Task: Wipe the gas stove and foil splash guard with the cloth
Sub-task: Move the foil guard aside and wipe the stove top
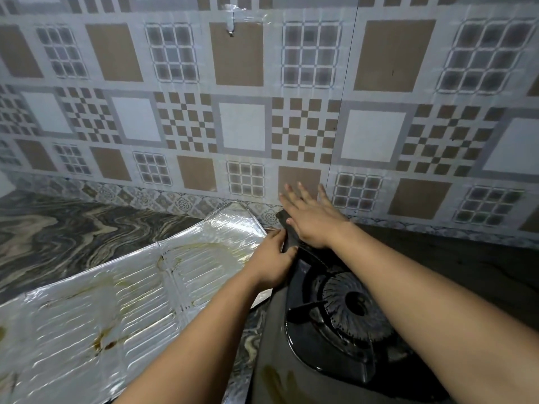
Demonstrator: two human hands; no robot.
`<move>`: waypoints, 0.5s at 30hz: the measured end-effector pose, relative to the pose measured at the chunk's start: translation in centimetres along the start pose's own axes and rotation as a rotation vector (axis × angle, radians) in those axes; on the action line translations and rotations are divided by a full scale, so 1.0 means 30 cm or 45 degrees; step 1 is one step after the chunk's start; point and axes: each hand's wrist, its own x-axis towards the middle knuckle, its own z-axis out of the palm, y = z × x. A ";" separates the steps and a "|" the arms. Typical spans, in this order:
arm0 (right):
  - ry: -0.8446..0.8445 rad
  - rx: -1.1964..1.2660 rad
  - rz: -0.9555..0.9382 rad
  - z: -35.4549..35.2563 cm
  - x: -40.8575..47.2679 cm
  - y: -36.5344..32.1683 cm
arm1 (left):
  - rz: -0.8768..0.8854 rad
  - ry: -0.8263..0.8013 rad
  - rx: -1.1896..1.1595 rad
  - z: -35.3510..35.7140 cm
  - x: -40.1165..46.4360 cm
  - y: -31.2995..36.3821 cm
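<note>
Head view: we are pressing our right hand [309,220], fingers spread flat, on a dark cloth [287,228] at the gas stove [335,322]'s far corner. Our left hand [271,265] is gripping the stove's edge beside the stained foil splash guard [116,301], lying flat on the counter [73,225].

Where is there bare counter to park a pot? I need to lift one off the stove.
Free: the marbled counter left of the foil splash guard, up to the wall. Also the dark surface right of the gas stove. Crowded: the stove's back corner, where the left hand and right hand work the cloth.
</note>
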 end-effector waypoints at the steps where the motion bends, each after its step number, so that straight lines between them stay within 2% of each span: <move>1: 0.010 0.050 -0.055 0.009 0.001 0.001 | 0.008 -0.013 0.011 -0.002 0.007 -0.005; 5: -0.131 0.340 0.030 0.029 -0.004 0.009 | 0.023 -0.070 0.067 -0.005 0.028 -0.020; 15: -0.265 0.291 0.248 0.031 0.002 0.040 | 0.054 -0.143 -0.100 0.013 0.083 -0.062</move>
